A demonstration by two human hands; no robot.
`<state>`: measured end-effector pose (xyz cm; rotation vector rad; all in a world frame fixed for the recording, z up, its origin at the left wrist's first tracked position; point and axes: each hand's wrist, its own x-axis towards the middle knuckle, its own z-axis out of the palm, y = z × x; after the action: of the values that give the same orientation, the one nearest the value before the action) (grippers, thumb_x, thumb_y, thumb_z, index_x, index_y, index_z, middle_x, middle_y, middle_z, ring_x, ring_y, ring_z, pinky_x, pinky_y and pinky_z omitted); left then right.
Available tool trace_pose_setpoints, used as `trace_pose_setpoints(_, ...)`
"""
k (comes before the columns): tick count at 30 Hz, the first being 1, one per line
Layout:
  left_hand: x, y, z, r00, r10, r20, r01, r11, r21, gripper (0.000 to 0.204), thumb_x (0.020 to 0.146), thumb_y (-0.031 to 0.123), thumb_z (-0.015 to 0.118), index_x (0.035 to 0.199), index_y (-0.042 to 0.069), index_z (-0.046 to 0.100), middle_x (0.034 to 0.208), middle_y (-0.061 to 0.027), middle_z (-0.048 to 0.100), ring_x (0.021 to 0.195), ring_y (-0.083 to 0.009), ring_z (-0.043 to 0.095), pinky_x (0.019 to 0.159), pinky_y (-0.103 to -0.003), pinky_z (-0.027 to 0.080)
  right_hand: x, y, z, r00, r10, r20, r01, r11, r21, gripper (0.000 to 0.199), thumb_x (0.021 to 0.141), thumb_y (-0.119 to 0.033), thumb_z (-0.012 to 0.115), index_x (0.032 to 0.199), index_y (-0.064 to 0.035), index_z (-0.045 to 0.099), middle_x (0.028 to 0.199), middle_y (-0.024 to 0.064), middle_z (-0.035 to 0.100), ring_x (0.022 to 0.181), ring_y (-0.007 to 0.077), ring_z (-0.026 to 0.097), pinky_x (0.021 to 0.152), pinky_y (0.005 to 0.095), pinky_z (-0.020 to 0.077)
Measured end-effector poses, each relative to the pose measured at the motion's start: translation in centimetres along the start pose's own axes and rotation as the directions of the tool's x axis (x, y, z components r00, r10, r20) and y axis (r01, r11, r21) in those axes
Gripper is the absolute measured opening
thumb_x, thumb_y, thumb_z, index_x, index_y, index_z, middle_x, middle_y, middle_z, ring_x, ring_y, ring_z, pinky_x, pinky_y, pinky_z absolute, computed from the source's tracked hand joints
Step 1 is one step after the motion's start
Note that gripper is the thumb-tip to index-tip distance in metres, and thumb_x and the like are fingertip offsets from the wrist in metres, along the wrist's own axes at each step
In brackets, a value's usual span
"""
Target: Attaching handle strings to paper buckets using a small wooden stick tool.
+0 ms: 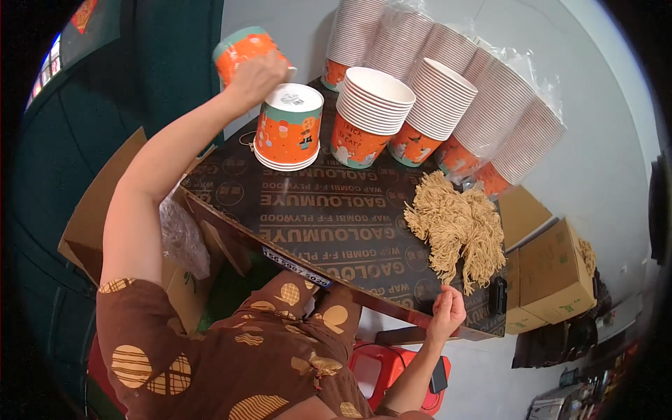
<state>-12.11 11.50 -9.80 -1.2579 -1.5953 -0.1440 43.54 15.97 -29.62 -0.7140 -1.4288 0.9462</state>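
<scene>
My left hand (260, 78) is closed on an orange paper bucket (245, 50) with a teal band, held tilted at the table's far left. Right beside it stands a short stack of upside-down paper buckets (288, 133), white base up and rims at the bottom. At the near edge of the table, my right hand (446, 311) has its fingers pressed together. Whatever they pinch, if anything, is too small to make out. Just beyond those fingertips lies a loose pile of tan strings (458, 227). The fingertips of my left hand are partly hidden behind its knuckles.
Two upright bucket stacks (371, 119) (435, 108) stand mid-table, with tall plastic-wrapped stacks (500, 105) along the wall. A black object (498, 297) sits at the table's (322, 210) right edge. Cardboard boxes (556, 273) are on the right; an open carton (105, 203) is on the left.
</scene>
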Motion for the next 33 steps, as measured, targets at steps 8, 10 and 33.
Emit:
trace_pose_setpoints(8,0.4,7.6,-3.1,0.988,0.150,-0.031,-0.152,0.987,-0.054,0.009,0.077,0.010,0.059,0.078,0.004,0.053,0.075,-0.0101,0.054,0.067,-0.0226,0.063,0.050,-0.033,0.053,-0.2,-0.2,-0.2,1.000,-0.001,0.003,0.001,0.999,-0.036,0.018,0.099,-0.012,0.052,0.097,0.0008,0.064,0.062,-0.0043,0.046,0.052,0.0016,0.036,0.045,0.0178,0.0242)
trace_pose_setpoints(10,-0.5,8.5,-3.4,0.984,0.170,-0.050,-0.171,0.985,-0.035,0.009,0.074,0.009,0.058,0.077,0.004,0.052,0.075,-0.0092,0.052,0.068,-0.0215,0.060,0.051,-0.031,0.052,-0.2,0.0,-0.2,1.000,0.002,0.003,-0.002,0.999,-0.044,0.018,0.099,-0.012,0.051,0.097,0.0008,0.064,0.062,-0.0044,0.045,0.052,0.0014,0.036,0.045,0.0178,0.0239)
trace_pose_setpoints(33,-4.7,11.8,-5.9,0.938,0.326,-0.119,-0.334,0.941,-0.052,0.013,0.075,0.014,0.059,0.077,0.007,0.048,0.076,-0.0054,0.044,0.073,-0.0166,0.051,0.051,-0.028,0.049,-0.4,0.0,0.4,0.997,-0.073,0.007,0.074,0.986,-0.150,0.017,0.099,-0.009,0.051,0.098,0.0012,0.064,0.068,-0.0033,0.050,0.058,0.0027,0.040,0.052,0.0189,0.0290)
